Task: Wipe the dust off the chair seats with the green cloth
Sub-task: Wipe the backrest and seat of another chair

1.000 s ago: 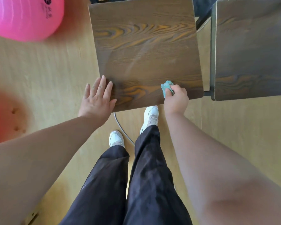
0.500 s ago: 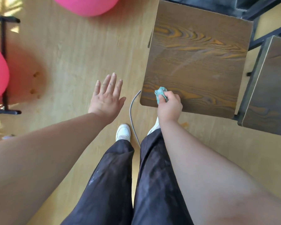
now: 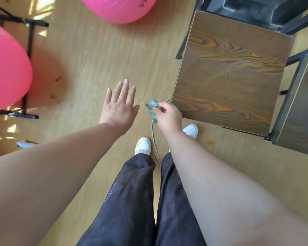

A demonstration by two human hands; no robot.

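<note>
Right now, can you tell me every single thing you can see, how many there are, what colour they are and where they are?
chair seats: two, dark brown wood grain, right side, on black frames
exercise balls: two, pink, one at the top, one at the left edge
metal stand: one, black, left, beside the left ball
cable: one, grey, on the floor between the shoes
floor: one, light wood, under everything
green cloth: one, blue-green, crumpled, just left of the nearer seat's corner
shoes: two, white, bottom middle
trousers: one pair, black, bottom
left hand: one, open, fingers spread, over the floor
right hand: one, pinching the cloth
</note>
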